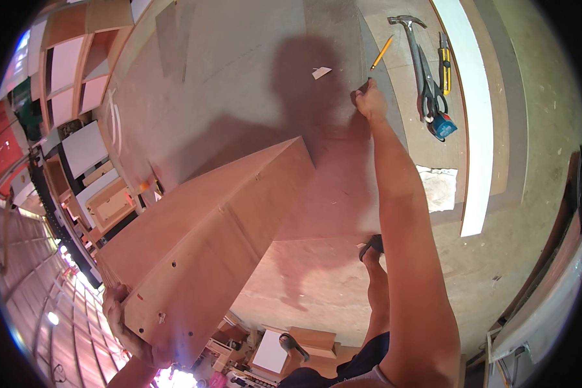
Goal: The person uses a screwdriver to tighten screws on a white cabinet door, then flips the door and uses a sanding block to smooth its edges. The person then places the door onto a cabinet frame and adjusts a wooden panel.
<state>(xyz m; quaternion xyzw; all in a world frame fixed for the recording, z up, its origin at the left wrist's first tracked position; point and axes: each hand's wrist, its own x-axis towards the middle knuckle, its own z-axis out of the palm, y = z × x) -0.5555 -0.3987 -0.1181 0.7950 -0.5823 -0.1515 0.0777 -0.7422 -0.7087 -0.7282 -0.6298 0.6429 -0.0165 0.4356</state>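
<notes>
A long box-shaped wooden piece (204, 242) stands tilted across the lower left, its far corner low over the grey sheet. My left hand (126, 323) is wrapped round its near end at the lower left. With my arm stretched far forward, my right hand (372, 102) is at the sheet's right edge, fingers drawn together. Something small and dark shows at those fingertips, but I cannot make out what it is. Just beyond that hand lies a yellow pencil (382, 53). A small pale scrap (321, 72) rests on the grey sheet (239, 58) to its left.
On the right lie a claw hammer (414, 55), black-handled scissors (429, 97), a yellow utility knife (445, 68) and a blue tape measure (442, 125). Past them runs a long white strip (477, 136). A crumpled white sheet (438, 187) sits nearer. Wooden cabinets (77, 61) line the left.
</notes>
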